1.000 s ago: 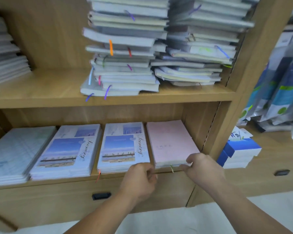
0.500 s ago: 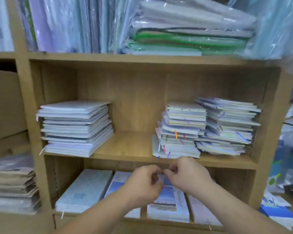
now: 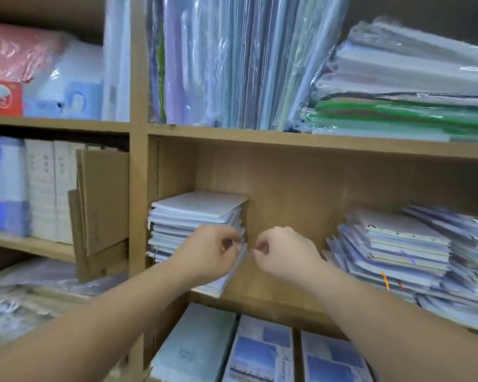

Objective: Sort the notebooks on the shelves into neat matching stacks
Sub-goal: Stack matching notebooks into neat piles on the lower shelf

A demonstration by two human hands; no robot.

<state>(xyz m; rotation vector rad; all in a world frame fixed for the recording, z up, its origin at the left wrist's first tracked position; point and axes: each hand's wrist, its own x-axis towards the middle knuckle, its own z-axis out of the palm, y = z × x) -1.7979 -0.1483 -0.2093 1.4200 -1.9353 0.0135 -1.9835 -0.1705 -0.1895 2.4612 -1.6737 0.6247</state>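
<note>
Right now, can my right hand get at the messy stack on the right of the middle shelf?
Probably yes. The right hand sits in the bare gap on the shelf, with nothing between it and the messy stack. Its fingers are curled, so they would need to open first.

One notebook stack (image 3: 196, 216) sits against the left wall of the middle shelf (image 3: 273, 293). More notebook stacks (image 3: 398, 249) lie at its right end, well apart. The left hand (image 3: 207, 252) is before the first stack, the right hand (image 3: 282, 252) just beside it. Wrapped packs (image 3: 232, 64) stand on the shelf above (image 3: 260, 136).
</note>
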